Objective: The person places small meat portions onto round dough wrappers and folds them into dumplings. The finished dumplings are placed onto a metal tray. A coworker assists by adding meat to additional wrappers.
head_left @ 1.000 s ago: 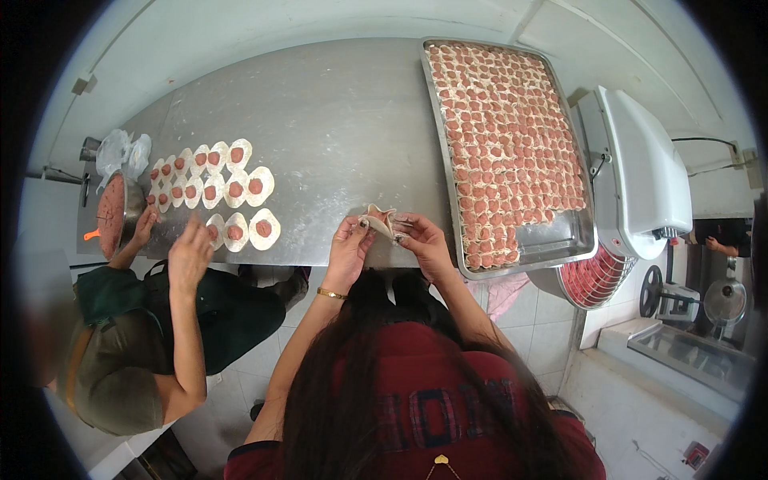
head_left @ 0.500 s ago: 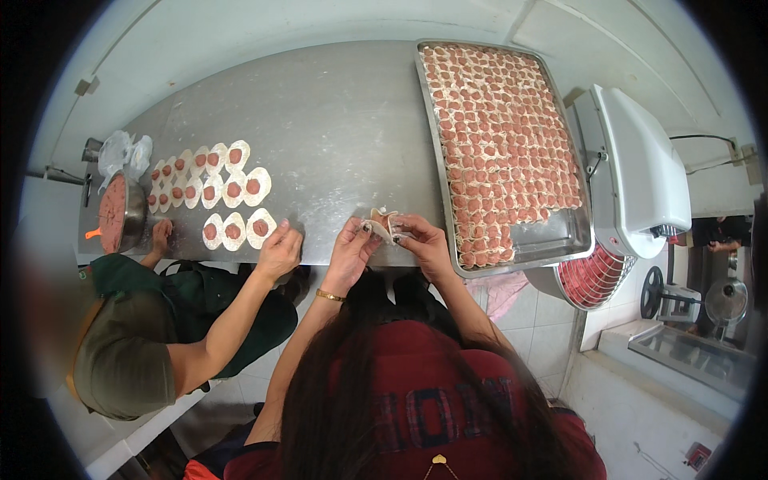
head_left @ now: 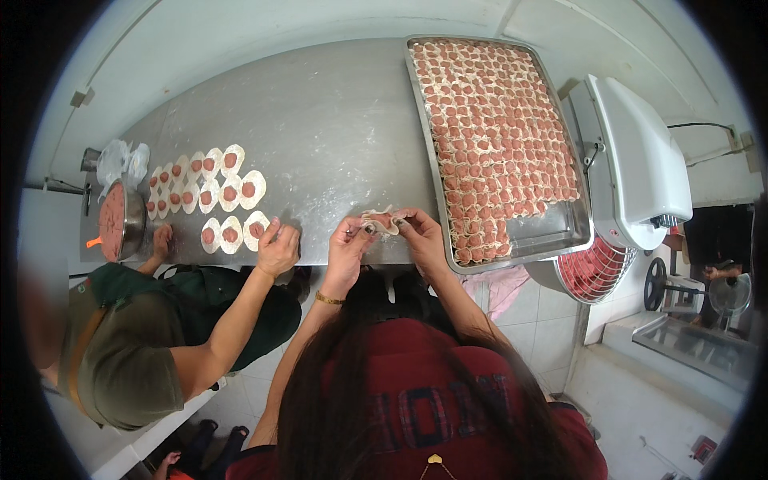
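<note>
My left hand [head_left: 349, 248] and my right hand [head_left: 424, 240] pinch a filled dumpling [head_left: 382, 222] from opposite sides, above the table's near edge. Its thin pale wrapper is gathered in folds around pinkish minced meat. To the right stands a large metal tray [head_left: 554, 230], packed with close rows of open-topped meat dumplings; its near right corner shows bare metal. Over on the left, round wrappers [head_left: 256, 226], each with a ball of meat, lie in rows on the table.
A co-worker's hand [head_left: 278, 250] rests at the table's edge, left of my left hand. Beyond it are a metal bowl of minced meat [head_left: 134, 224] and plastic bags [head_left: 120, 160]. A white machine [head_left: 632, 164] with a wire guard [head_left: 596, 272] stands right of the tray on the steel table [head_left: 328, 120].
The wrapper's edges, spread like a flap before, are now drawn up around the meat between my fingers. Both my hands stay in nearly the same place.
</note>
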